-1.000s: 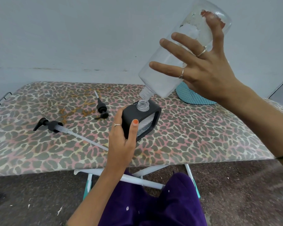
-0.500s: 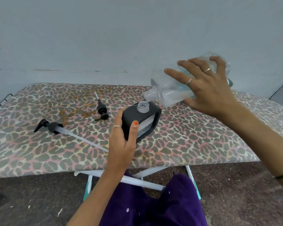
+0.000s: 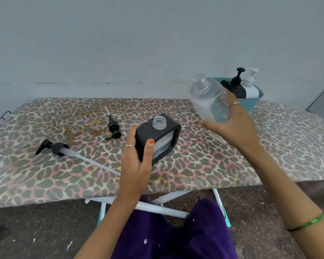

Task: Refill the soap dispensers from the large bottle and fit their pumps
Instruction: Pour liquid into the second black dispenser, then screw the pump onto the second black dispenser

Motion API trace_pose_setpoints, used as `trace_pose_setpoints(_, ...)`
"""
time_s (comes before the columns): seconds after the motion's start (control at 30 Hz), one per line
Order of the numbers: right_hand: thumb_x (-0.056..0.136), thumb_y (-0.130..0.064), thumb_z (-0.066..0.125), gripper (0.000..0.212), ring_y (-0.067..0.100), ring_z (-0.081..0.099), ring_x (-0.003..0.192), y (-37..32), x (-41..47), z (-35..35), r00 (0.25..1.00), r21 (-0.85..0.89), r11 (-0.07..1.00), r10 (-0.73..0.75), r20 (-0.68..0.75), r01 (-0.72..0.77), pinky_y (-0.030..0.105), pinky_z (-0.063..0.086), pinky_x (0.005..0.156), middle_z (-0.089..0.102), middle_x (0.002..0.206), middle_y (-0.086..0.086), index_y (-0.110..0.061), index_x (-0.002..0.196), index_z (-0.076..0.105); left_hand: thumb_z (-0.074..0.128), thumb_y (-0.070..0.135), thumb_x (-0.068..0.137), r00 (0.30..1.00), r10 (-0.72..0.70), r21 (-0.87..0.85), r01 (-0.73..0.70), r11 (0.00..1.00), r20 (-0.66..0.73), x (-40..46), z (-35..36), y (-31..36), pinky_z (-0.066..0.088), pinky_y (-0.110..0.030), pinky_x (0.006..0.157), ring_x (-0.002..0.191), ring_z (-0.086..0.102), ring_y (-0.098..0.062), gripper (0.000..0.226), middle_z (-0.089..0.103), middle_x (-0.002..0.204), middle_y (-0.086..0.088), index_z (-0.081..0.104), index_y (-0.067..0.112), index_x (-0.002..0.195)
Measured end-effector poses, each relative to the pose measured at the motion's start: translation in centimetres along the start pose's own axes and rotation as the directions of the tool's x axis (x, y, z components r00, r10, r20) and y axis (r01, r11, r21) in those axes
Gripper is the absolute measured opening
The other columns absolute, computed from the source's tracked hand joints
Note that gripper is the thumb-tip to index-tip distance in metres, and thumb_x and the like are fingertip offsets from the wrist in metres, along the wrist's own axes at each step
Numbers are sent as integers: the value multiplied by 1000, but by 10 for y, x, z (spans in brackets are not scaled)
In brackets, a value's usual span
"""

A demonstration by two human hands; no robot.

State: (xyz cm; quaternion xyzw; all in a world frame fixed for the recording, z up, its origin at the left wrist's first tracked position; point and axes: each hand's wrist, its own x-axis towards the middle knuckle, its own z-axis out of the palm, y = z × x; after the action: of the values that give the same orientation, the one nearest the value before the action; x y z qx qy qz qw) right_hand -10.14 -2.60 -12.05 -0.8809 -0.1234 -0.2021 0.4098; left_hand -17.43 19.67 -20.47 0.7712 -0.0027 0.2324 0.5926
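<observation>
Right of centre, the right hand (image 3: 236, 126) has tipped the large bottle (image 3: 208, 99) upright, ending the pour; left hand (image 3: 137, 161) fingers grip the dispenser (image 3: 157, 137), ready for its pump (image 3: 113, 126).

The person's left hand (image 3: 137, 165) grips a black square soap dispenser (image 3: 158, 136) with an open clear threaded neck, standing on a leopard-print ironing board (image 3: 45, 174). The right hand (image 3: 232, 124) holds a large clear plastic bottle (image 3: 208, 99), uncapped, mouth tilted up and left. A long-tubed black pump (image 3: 54, 147) and a short black pump (image 3: 113, 127) lie on the board. A teal basket (image 3: 254, 103) behind holds a black pump bottle (image 3: 236, 86) and a white pump bottle (image 3: 251, 86).
</observation>
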Motion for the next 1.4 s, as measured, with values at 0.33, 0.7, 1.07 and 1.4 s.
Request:
trace_pose_setpoints(0.33, 71, -30, 84, 75, 8, 60, 113, 38, -16, 9, 947, 394, 885, 306, -92, -247, 39, 49, 99, 61, 126, -7, -23, 136, 45, 37, 75, 88, 1000, 4, 17, -4, 1000, -7, -2, 1, 3, 48, -51, 99, 119, 58, -23, 78, 60, 130, -5, 33, 24, 147)
trace_pose_setpoints(0.7, 69, -43, 80, 78, 7, 56, 113, 32, -30, 14, 938, 335, 894, 339, -75, -297, 32, 45, 101, 57, 127, -8, -19, 134, 46, 37, 70, 92, 999, 33, 58, -31, 998, -31, 1, 0, 6, 51, -50, 94, 112, 60, -19, 48, 62, 123, -1, 30, 53, 136)
trace_pose_setpoints(1.07, 92, -32, 58, 41, 18, 44, 111, -2, -71, 11, 858, 146, 989, 53, -511, 25, 31, 40, 94, 42, 123, 5, -18, 127, 42, 38, 69, 90, 998, -30, 120, 24, 992, 56, -2, -11, 12, 39, -40, 112, 140, 38, -9, 76, 40, 152, 5, 25, 27, 152)
trace_pose_setpoints(1.4, 89, -15, 59, 12, 8, 49, 98, -106, -33, 59, 902, 122, 894, -426, -75, 432, 15, 38, 87, 51, 104, -3, -10, 99, 64, 44, 41, 99, 999, 34, 208, -27, 978, -31, -3, -55, -2, 47, -12, 86, 109, 58, -3, 37, 61, 116, 8, 50, 26, 132)
